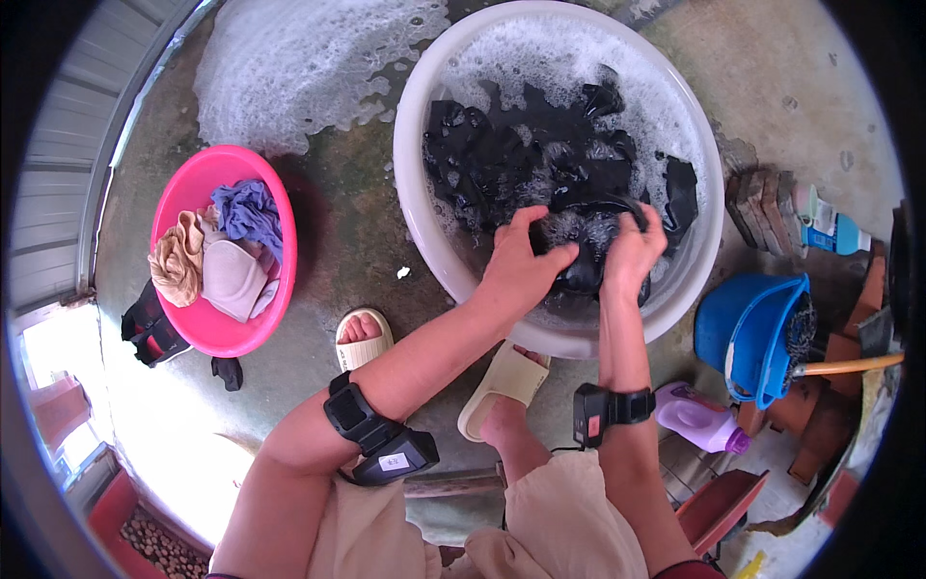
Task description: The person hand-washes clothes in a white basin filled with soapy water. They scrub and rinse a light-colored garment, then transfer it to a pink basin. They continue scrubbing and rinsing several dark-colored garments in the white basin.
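A large white plastic tub (422,239) holds sudsy water and soaked black cloth (492,152). My left hand (524,260) is over the tub's near part, thumb and fingers spread at the wet cloth; whether it grips any is unclear. To its right, my right hand (636,246) has its fingers curled on a raised fold of black cloth. On the left stands a pink plastic basin (286,289) with a blue cloth (249,211), a tan cloth (177,260) and a pale bra (231,275) in it.
Foam (304,65) spreads over the wet concrete beyond the basin. Right of the tub are stacked bricks (767,210), a light-blue bottle (835,233), a blue bucket (738,333) with a mop and a purple detergent jug (698,418). Black shoes (152,326) lie beside the pink basin.
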